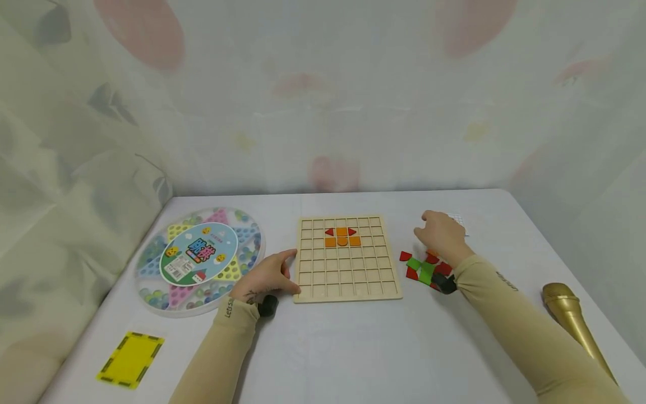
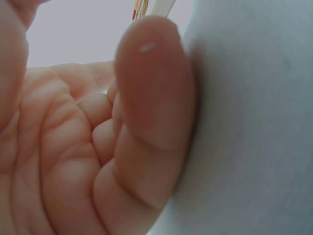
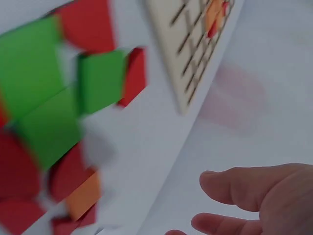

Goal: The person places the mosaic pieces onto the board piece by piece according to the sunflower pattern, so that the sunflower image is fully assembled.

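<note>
A pale wooden grid board (image 1: 348, 275) lies mid-table. Near its top, orange square tiles (image 1: 341, 231), an orange round tile (image 1: 342, 242) and red tiles (image 1: 329, 232) sit in the cells. At the board's left edge, my left hand (image 1: 264, 276) rests with thumb and forefinger spread along it; the left wrist view shows its other fingers bent. My right hand (image 1: 441, 233) hovers just beyond a loose pile of red, green and orange tiles (image 1: 426, 271). In the right wrist view, its thumb (image 3: 234, 183) and a finger reach out straight with nothing visible between them.
A round marble game board (image 1: 174, 306) with a blue printed label lies at left. Nearer, at front left, is a yellow card (image 1: 132, 359). A gold microphone (image 1: 562, 297) lies at right. Partly behind my right hand is a small white patterned sheet (image 1: 459, 220).
</note>
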Tool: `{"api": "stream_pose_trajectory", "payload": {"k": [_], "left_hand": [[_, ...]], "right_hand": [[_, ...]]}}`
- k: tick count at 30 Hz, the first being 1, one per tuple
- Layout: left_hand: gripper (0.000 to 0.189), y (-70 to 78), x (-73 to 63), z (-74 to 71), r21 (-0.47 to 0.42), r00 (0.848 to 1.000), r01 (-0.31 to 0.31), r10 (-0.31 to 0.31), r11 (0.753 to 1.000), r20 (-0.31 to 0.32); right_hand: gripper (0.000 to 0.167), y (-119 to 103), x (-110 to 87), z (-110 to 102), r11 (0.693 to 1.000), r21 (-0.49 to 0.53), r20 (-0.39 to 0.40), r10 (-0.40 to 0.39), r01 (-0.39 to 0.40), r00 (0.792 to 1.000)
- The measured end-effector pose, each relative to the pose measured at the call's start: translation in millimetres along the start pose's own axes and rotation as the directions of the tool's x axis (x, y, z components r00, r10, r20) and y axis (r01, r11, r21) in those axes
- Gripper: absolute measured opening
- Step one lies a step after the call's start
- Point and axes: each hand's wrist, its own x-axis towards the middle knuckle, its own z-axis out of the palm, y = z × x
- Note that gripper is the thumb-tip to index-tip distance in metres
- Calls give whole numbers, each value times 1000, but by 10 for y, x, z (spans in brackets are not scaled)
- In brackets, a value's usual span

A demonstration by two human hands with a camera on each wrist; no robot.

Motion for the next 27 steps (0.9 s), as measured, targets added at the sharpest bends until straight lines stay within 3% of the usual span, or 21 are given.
{"api": "stream_pose_trajectory", "payload": {"k": [5,10,15,20,27], "left_hand": [[100,13,-5,-6,15,1000,5,-5,1000,-3],[100,29,-13,-19,34,1000,-19,18,999,8],[100,27,-19,-29,24,999,-42,41,999,21],[101,23,-20,-22,4,999,-38,38,999,17],[101,20,-33,-7,-1,999,-32,32,999,3]], "right_hand": [[49,282,-116,-13,999,-26,65,46,-45,997],[45,410,-183,76,998,-37,118,51,-47,992],[31,437,-194,218,999,-34,100,-22,25,995],[30,423,-149,272,998,-31,71,-56,58,996],[32,391,-61,233,996,-14,127,-82,84,988]]}}
